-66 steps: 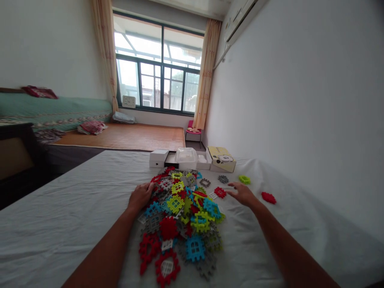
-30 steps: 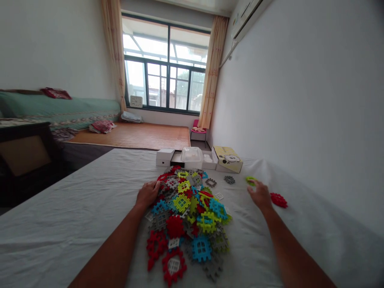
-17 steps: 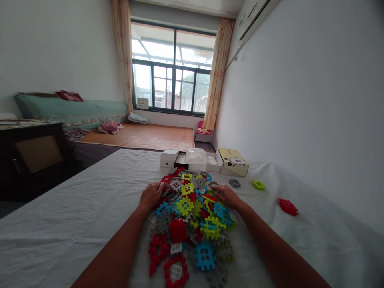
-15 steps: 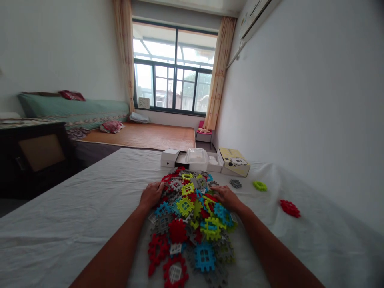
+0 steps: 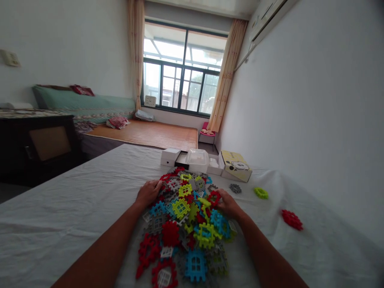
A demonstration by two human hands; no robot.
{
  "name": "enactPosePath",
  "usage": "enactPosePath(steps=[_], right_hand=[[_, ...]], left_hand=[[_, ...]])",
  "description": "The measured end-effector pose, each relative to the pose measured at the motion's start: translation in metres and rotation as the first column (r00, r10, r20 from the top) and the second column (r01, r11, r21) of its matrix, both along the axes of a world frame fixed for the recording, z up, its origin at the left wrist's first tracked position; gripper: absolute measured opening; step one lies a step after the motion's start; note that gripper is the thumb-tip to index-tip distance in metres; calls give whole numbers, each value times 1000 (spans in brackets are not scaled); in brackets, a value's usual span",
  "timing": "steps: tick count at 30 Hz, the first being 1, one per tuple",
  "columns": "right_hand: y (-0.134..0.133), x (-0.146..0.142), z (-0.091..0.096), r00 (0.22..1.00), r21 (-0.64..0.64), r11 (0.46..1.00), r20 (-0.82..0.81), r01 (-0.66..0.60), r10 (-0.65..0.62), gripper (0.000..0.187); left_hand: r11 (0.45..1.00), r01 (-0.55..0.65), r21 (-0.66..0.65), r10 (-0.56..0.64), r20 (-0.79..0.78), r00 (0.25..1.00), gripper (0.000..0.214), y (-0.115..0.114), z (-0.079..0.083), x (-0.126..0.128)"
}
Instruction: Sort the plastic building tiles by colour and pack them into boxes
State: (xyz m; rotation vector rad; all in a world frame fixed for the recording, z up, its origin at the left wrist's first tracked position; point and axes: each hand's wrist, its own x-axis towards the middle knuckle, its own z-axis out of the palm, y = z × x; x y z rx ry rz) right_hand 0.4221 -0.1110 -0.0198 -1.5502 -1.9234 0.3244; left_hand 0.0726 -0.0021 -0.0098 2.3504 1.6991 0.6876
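A heap of interlocking plastic building pieces [image 5: 181, 208] in red, blue, lime, grey and white lies on the cloth before me. At its right side my right hand [image 5: 228, 203] grips a red open-centred building piece [image 5: 214, 198] by its edge, raised at the heap's surface. My left hand [image 5: 149, 193] rests against the heap's upper left edge, its fingers extended and touching grey and red pieces; its fingertips are partly lost among them. Near the front lie a blue window piece [image 5: 195, 265] and a solid red piece [image 5: 170, 233].
Behind the heap stand a white box [image 5: 169, 157], a clear plastic container [image 5: 197, 159] and a yellow cartoon box [image 5: 236, 166]. Single grey [image 5: 235, 188], lime [image 5: 261, 193] and red [image 5: 292, 219] pieces lie to the right. A wall [image 5: 315, 100] borders the right side.
My right hand has taken hold of a red piece and tilted it up from the heap. My left hand stays at the heap's left edge. The camera view has shifted slightly.
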Motion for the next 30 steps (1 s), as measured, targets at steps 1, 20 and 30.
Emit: enactPosePath(steps=[1,20,30], right_hand=[[-2,1,3,997,-17,1000,-70,10,-11,28],[-18,88,25,736,198,745,-446,637,-510,34],[-28,175,-24,276,-24,432,-738,901,-616,46]], left_hand=[[1000,4,-3,-4,2,1000,45,1,0,0],[999,39,9,-39,47,998,47,8,-4,-4],[1000,25,-13,-24,3,1000,48,8,-4,-3]])
